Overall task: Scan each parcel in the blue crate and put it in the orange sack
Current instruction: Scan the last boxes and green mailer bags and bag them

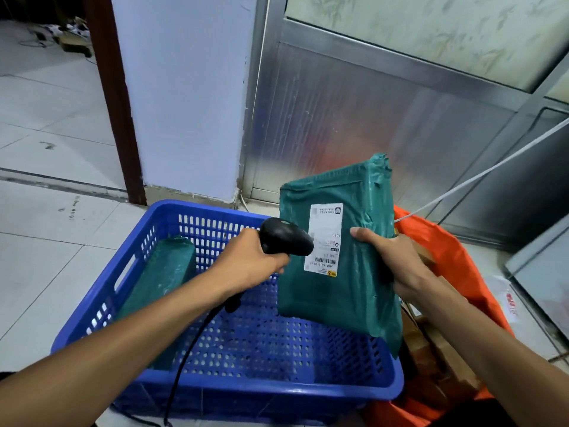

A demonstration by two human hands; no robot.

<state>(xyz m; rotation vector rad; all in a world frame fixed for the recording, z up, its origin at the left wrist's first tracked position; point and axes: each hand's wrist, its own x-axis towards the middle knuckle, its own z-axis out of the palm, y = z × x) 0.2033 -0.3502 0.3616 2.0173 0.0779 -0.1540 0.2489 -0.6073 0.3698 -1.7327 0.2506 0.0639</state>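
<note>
Nearest the camera, at about 6 o'clock, sits the blue crate (234, 392) on the tiled floor, its perforated bottom mostly bare; a black cable (187, 349) runs over its near rim up to the scanner. Inside the crate at 9 o'clock a second green parcel (160, 285) leans against the left wall. Above the crate's middle, the left hand (249, 263) is curled round the handle of a black barcode scanner (284, 237), whose head points toward 3 o'clock at a white shipping label (324, 238). That label is stuck on the green parcel (341, 291) held upright over the crate's right edge; the right hand (397, 261) grips its right side, thumb across the front. At 4 o'clock, just beside the crate, the orange sack (455, 257) stands open with brown boxes (431, 349) showing inside. Farther off, at 12 o'clock, rise a pale wall pillar (184, 97) and a metal panel (369, 124).
</note>
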